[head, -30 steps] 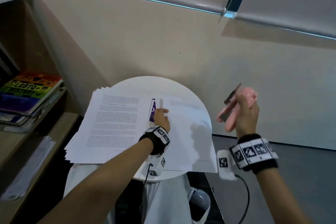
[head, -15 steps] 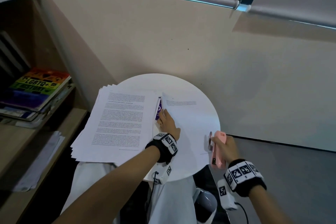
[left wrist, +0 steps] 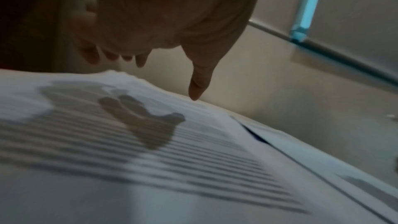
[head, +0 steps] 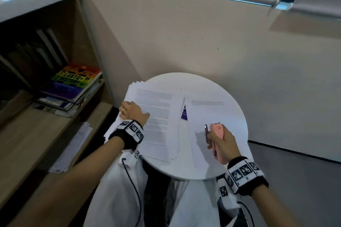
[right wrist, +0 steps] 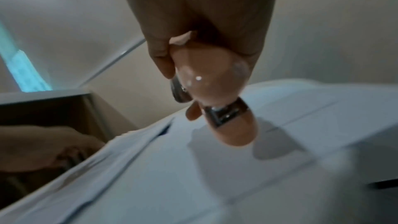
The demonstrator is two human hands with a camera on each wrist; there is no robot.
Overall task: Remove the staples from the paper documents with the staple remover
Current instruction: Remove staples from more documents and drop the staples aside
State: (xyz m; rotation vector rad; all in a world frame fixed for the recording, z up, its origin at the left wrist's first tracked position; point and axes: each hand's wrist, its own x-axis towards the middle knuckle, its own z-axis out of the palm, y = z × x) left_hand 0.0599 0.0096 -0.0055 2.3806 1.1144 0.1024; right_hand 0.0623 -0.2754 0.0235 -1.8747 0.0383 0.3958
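- Papers: a fanned stack [head: 156,116] of printed sheets lies on the left half of the round white tabletop [head: 212,86], its left edge hanging past the rim.
- Shelf [head: 36,125] at far left carries a rainbow-covered book [head: 73,83] on a small pile, with loose sheets [head: 73,143] on the board below.
- Left hand [head: 132,111] sits at the stack's left edge; the head view shows the fingers bent over that edge, while the left wrist view shows the thumb [left wrist: 199,81] pointing down just above the top sheet, fingers loose. Whether it actually grips any sheet I cannot tell.
- A purple item [head: 184,112] peeks out between the stack and the sheet to its right.
- A second document [head: 208,114] lies on the right half of the tabletop, just beside the stack.
- Right hand [head: 221,142] is wrapped round a pink remover [head: 217,130], held above the second document, its metal part facing left; it casts a shadow on the paper.
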